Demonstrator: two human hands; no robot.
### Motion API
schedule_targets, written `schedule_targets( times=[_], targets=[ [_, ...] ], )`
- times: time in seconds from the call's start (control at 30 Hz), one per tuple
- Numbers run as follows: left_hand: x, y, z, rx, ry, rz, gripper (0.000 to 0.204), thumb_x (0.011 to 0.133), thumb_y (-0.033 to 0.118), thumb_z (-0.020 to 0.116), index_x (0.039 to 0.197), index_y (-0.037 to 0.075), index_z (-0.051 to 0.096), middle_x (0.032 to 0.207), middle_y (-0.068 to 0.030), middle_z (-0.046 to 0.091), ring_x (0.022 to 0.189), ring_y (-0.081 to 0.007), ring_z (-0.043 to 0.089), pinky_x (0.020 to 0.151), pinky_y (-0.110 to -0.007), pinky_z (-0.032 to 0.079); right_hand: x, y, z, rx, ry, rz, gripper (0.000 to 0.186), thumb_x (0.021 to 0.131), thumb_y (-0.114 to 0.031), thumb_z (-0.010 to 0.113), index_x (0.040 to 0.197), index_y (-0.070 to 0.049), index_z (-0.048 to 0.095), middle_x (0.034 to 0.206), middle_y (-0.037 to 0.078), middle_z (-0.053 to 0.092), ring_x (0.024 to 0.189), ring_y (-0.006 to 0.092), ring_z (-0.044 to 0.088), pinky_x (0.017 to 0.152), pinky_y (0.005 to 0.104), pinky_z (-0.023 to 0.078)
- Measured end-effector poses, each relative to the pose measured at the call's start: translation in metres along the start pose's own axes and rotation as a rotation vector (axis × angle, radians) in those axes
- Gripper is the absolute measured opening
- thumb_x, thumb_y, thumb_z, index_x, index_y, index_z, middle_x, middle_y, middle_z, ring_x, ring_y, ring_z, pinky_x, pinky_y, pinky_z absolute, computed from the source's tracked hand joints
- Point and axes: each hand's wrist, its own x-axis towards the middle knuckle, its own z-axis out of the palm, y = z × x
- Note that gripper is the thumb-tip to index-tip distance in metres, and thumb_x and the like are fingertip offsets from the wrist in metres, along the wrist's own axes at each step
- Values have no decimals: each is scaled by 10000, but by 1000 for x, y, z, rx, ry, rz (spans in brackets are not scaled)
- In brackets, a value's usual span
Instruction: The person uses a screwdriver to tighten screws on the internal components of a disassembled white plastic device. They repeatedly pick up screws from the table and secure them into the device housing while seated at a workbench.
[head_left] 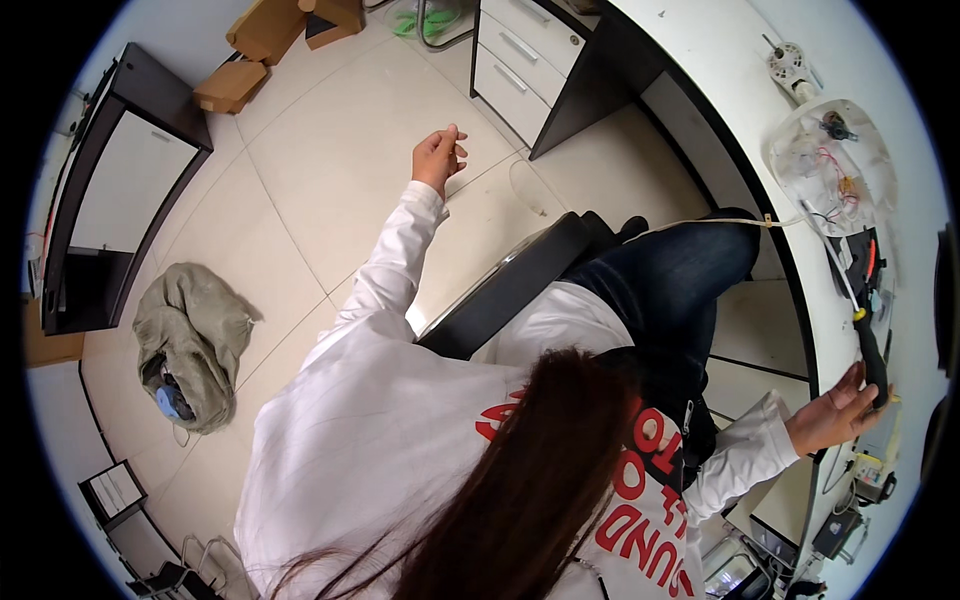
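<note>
My left hand (437, 161) hangs over the floor on an outstretched arm. Its fingers are loosely bent with gaps between them, and nothing shows in it. At the white workbench on the right, my right hand (832, 412) has its fingers around the black handle of a long screwdriver (872, 355) with a yellow collar. The pale shaft points toward an open white plastic housing (783, 172). Inside the housing are red and dark wires and small parts. A pale cable (715, 221) runs from the housing across my knee. Past the housing lies a white part with a thin shaft (790, 68).
A black chair part (510, 285) stands beside my legs. White drawers (520, 50) sit under the bench. On the tiled floor are a grey-green cloth bundle (190, 330) and cardboard boxes (232, 86). A cabinet (135, 180) stands at the left. Small devices (872, 478) lie on the near bench.
</note>
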Motion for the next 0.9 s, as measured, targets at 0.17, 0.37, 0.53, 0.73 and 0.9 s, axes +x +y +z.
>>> schedule_targets(
  times=[0.17,0.37,0.53,0.73,0.9],
  targets=[
    [-4,-5,11,283,-414,-2,309,913,301,483,1030,30,578,860,-50,627,601,-77,495,583,-209,423,-2,3,25,97,-93,119,440,893,-221,553,1266,-58,385,1093,158,544,1000,239,558,886,339,454],
    [-56,28,77,595,-678,-19,440,897,410,490,1124,35,525,1021,-81,604,907,-167,572,772,-295,445,7,37,44,351,-365,269,422,856,-305,600,1137,-90,370,1142,206,535,783,145,570,621,218,468],
    [-105,35,119,1398,-1008,618,500,825,337,583,1197,23,468,1175,-191,486,1023,-374,508,888,-391,416,3,68,7,270,-280,405,363,901,-352,511,1083,-81,352,960,207,607,658,134,543,558,204,425],
    [-118,45,140,1649,-857,387,573,780,310,619,1236,24,422,1218,-212,458,990,-395,531,855,-416,447,-14,96,-14,331,45,738,279,892,-348,514,1014,-99,485,885,75,554,781,123,504,623,239,417],
    [-114,34,153,1757,-560,212,402,700,178,613,1072,48,531,951,-185,568,735,-373,603,654,-435,506,-41,111,-15,322,-90,1070,238,909,-318,496,971,-88,516,852,35,553,676,73,497,501,190,361]
  ],
)
